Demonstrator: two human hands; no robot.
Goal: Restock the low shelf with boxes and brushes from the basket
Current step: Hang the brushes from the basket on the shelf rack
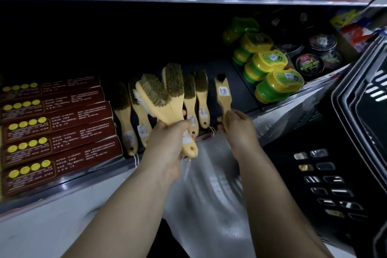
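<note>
Left hand (169, 142) grips fanned bundle of pale wooden-handled olive-bristled brushes (161, 94), above row of matching shelved brushes (202, 98). Right hand (238, 128) holds single dark-bristled wooden brush (223, 92) by handle, just right of row. Risk: loose fan slips from grip, knocks row askew; single brush lands crooked, overhanging edge.

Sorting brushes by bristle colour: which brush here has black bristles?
The brush in the right hand, rightmost of all: black bristles; the other brushes show olive or whitish ones.
</note>
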